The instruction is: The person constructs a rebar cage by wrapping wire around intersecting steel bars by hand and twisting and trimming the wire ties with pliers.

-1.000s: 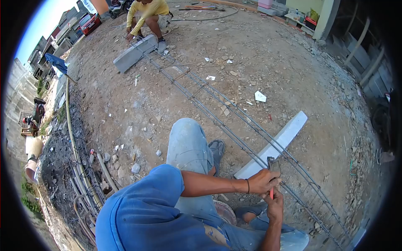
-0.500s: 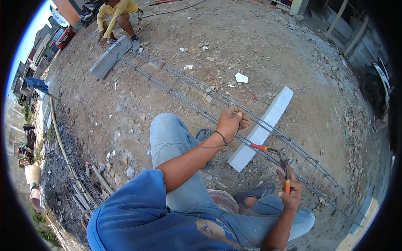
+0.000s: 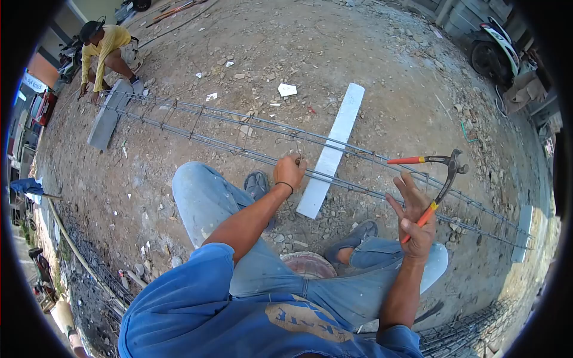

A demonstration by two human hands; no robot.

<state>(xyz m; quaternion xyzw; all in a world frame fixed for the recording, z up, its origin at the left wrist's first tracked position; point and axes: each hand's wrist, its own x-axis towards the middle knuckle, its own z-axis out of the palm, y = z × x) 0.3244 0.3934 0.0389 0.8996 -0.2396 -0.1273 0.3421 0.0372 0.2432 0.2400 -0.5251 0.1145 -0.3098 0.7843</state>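
Observation:
A long rebar cage (image 3: 222, 144) of thin bars and stirrups runs across the view, raised on blocks. My left hand (image 3: 290, 171) is at its near lower bar, fingers curled closed. What they pinch is hidden. On the right, my right hand (image 3: 416, 219) holds pincers (image 3: 449, 173) by one orange handle, against the palm under the thumb, with the other fingers raised. Their jaws point up and away, and the second orange handle sticks out to the left, above the cage. A pale concrete beam (image 3: 316, 194) lies crosswise under the cage, between my hands.
At the far left a person in a yellow shirt (image 3: 108, 48) crouches by a grey block (image 3: 102, 130) under the cage's end. Another block (image 3: 523, 230) supports the right end. Rubble and white tile pieces (image 3: 287, 90) dot the ground. A motorbike (image 3: 498, 51) stands upper right.
My view has turned to the right. My left hand has moved to the near bar, and the pincers have swung further open, with my right hand's fingers now spread off the second handle.

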